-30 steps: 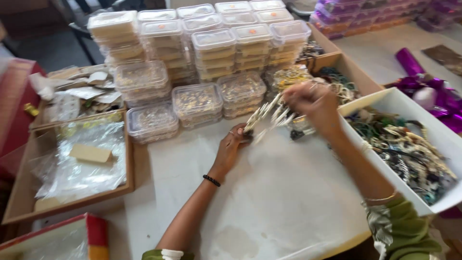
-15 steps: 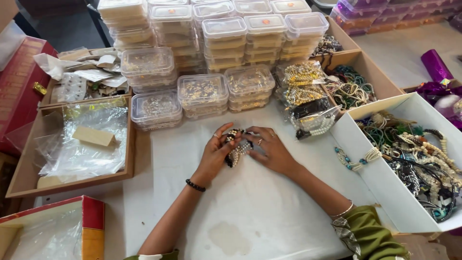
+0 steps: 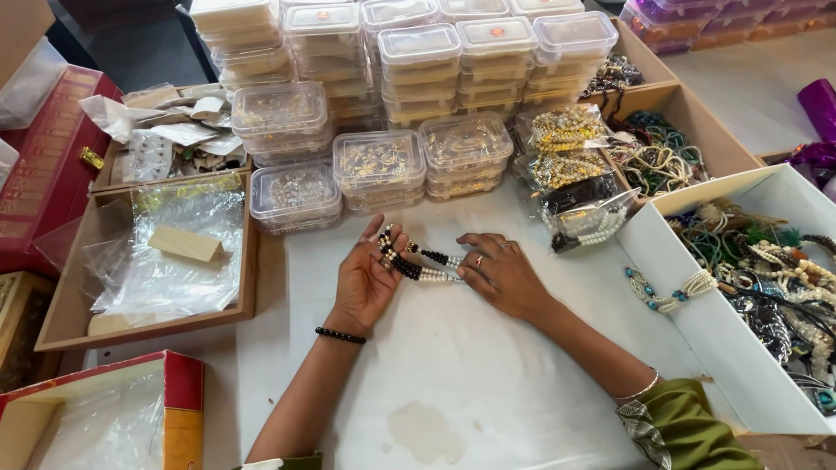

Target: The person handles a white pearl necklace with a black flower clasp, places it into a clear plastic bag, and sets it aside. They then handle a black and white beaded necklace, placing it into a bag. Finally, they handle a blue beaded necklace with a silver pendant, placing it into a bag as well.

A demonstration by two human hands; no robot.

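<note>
Black, white and gold beads on a white tabletop

The beaded strand [image 3: 418, 261] runs in black and pearl-white sections with gold bits, across a white tabletop [image 3: 488, 365] bearing one faint brownish stain. The left hand [image 3: 366, 278] has a black bead bracelet at the wrist; the right hand [image 3: 505, 277] shows a silvery ring, a thin silver bangle, and an olive-green sleeve with a grey-white patterned cuff. Toward the far edge, clear plastic boxes [image 3: 379, 165] hold gold-toned pieces. The white bin [image 3: 723, 348] at the right edge carries teal, white and dark jewellery. The wooden tray [image 3: 65, 305] is tan; the box [image 3: 178, 409] at the near-left corner is red and yellow.
</note>
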